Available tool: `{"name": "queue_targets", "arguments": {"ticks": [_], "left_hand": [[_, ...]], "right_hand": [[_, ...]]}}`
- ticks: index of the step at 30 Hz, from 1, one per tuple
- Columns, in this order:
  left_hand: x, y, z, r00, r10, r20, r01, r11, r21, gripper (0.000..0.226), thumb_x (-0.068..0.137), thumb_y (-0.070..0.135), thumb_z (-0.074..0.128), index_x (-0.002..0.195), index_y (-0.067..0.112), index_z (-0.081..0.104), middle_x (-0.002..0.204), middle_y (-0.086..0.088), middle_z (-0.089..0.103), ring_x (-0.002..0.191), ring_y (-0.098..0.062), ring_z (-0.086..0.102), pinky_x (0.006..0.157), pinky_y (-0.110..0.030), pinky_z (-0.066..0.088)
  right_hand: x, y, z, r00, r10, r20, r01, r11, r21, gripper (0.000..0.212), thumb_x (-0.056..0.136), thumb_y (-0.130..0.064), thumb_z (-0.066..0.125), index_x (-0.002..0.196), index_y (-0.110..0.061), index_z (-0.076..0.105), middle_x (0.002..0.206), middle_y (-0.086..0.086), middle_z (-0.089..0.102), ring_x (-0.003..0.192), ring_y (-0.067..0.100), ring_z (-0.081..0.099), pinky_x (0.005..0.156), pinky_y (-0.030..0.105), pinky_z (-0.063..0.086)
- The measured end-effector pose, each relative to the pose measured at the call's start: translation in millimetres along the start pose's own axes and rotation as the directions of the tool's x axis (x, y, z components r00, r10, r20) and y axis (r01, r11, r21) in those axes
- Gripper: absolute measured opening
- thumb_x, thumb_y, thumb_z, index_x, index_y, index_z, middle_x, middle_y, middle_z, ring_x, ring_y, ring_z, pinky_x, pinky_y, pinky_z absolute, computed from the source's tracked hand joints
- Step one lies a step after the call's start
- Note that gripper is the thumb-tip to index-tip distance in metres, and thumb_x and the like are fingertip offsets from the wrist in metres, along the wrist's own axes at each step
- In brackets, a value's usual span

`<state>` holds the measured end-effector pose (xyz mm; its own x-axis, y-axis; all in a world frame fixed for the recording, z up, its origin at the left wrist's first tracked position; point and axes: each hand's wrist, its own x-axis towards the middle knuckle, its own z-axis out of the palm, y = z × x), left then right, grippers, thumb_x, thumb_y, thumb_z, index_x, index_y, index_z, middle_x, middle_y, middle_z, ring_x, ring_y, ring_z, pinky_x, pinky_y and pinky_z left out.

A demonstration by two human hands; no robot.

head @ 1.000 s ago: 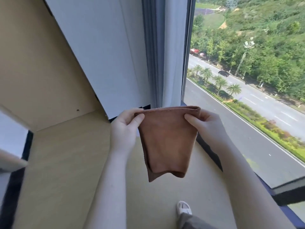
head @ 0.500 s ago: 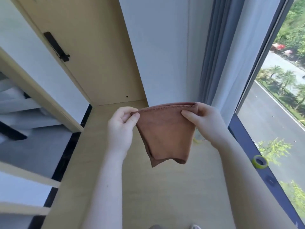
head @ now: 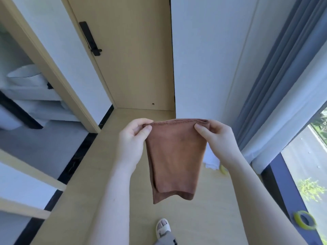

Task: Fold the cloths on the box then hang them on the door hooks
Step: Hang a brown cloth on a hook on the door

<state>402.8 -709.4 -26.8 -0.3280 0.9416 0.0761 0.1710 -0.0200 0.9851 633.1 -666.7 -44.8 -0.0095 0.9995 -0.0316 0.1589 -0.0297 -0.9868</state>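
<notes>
Brown folded cloth (head: 175, 156) hanging, top corners pinched by left hand (head: 131, 144) fingers, right hand (head: 218, 140) fingers

Tape roll (head: 304, 222) on wooden floor (head: 99, 174)

We see a brown cloth (head: 175, 160) of soft, matt, slightly napped fabric with a stitched hem along its top edge; a door (head: 134, 55) of pale wood grain, smooth and matt, bearing a matt black hook (head: 90, 38); grey woven curtains (head: 276, 89); a glossy yellow tape roll (head: 304, 222)
</notes>
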Motion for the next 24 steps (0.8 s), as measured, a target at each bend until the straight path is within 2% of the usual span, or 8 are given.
{"name": "queue_targets", "arguments": {"ticks": [3, 5, 11, 13, 15, 18, 21, 24], "left_hand": [[44.7, 0.0, -19.1, 0.998, 0.032, 0.055, -0.034, 0.999, 0.039, 0.020, 0.098, 0.014, 0.065, 0.099, 0.030, 0.076, 0.100, 0.012, 0.076, 0.101, -0.003, 0.068, 0.092, -0.024, 0.050], [74.2, -0.6, -31.7, 0.998, 0.042, 0.043, -0.044, 0.998, 0.038, 0.019, 0.098, 0.014, 0.065, 0.100, 0.029, 0.076, 0.099, 0.011, 0.076, 0.101, -0.005, 0.068, 0.092, -0.024, 0.050], [144.6, -5.9, -67.6, 0.997, 0.071, 0.032, -0.072, 0.997, 0.037, 0.020, 0.098, 0.011, 0.065, 0.097, 0.029, 0.076, 0.097, 0.018, 0.076, 0.099, 0.004, 0.067, 0.087, -0.017, 0.046], [164.0, -9.3, -77.3, 0.998, 0.068, 0.010, -0.068, 0.997, 0.038, 0.022, 0.099, 0.011, 0.063, 0.097, 0.029, 0.076, 0.097, 0.020, 0.075, 0.100, 0.007, 0.066, 0.087, -0.017, 0.046], [180.4, -15.3, -86.5, 0.998, 0.062, -0.018, -0.061, 0.997, 0.041, 0.024, 0.100, 0.012, 0.062, 0.098, 0.032, 0.075, 0.100, 0.020, 0.075, 0.104, 0.007, 0.065, 0.092, -0.020, 0.047], [206.1, -26.2, -97.8, 0.996, 0.048, -0.072, -0.046, 0.998, 0.038, 0.026, 0.100, 0.014, 0.061, 0.098, 0.036, 0.075, 0.104, 0.018, 0.075, 0.109, 0.003, 0.065, 0.102, -0.031, 0.050], [234.4, -33.8, -105.2, 0.993, 0.030, -0.111, -0.025, 0.998, 0.049, 0.028, 0.100, 0.016, 0.061, 0.098, 0.040, 0.075, 0.106, 0.017, 0.075, 0.111, -0.001, 0.066, 0.106, -0.039, 0.050], [264.2, -38.9, -110.8, 0.991, 0.017, -0.130, -0.009, 0.998, 0.056, 0.028, 0.100, 0.017, 0.061, 0.099, 0.041, 0.074, 0.108, 0.016, 0.075, 0.114, -0.005, 0.066, 0.107, -0.043, 0.050]], "right_hand": [[38.2, -9.8, 26.7, 1.000, -0.004, 0.006, 0.004, 1.000, 0.000, 0.015, 0.094, -0.028, 0.072, 0.093, -0.014, 0.077, 0.097, 0.008, 0.077, 0.089, 0.017, 0.071, 0.087, 0.035, 0.054], [64.2, -15.4, 44.4, 1.000, -0.010, 0.009, 0.010, 1.000, 0.004, 0.021, 0.094, -0.029, 0.072, 0.095, -0.007, 0.075, 0.101, 0.014, 0.074, 0.083, 0.011, 0.066, 0.080, 0.031, 0.050], [123.1, -24.0, 96.4, 1.000, -0.014, -0.007, 0.014, 0.999, 0.033, 0.017, 0.093, -0.028, 0.073, 0.092, -0.012, 0.076, 0.097, 0.014, 0.074, 0.082, 0.011, 0.065, 0.080, 0.033, 0.050], [139.0, -29.3, 113.1, 1.000, -0.025, -0.006, 0.025, 0.999, 0.031, 0.009, 0.094, -0.027, 0.073, 0.091, -0.020, 0.079, 0.092, 0.004, 0.078, 0.087, 0.012, 0.071, 0.083, 0.032, 0.053], [154.0, -36.8, 128.5, 0.999, -0.041, 0.004, 0.041, 0.998, 0.041, 0.007, 0.094, -0.025, 0.072, 0.094, -0.024, 0.080, 0.092, -0.003, 0.079, 0.094, 0.014, 0.073, 0.084, 0.032, 0.055], [179.2, -44.7, 149.9, 0.997, -0.067, 0.035, 0.066, 0.997, 0.033, 0.009, 0.095, -0.022, 0.072, 0.097, -0.024, 0.080, 0.094, -0.002, 0.079, 0.098, 0.017, 0.072, 0.086, 0.035, 0.057], [207.6, -47.9, 169.2, 0.994, -0.086, 0.064, 0.085, 0.996, 0.025, 0.010, 0.095, -0.019, 0.071, 0.098, -0.023, 0.080, 0.095, -0.002, 0.079, 0.099, 0.014, 0.072, 0.090, 0.031, 0.056], [242.3, -46.2, 185.5, 0.991, -0.092, 0.092, 0.090, 0.996, 0.027, 0.009, 0.095, -0.020, 0.072, 0.097, -0.019, 0.080, 0.100, 0.013, 0.076, 0.102, 0.023, 0.071, 0.092, 0.038, 0.055]]}}
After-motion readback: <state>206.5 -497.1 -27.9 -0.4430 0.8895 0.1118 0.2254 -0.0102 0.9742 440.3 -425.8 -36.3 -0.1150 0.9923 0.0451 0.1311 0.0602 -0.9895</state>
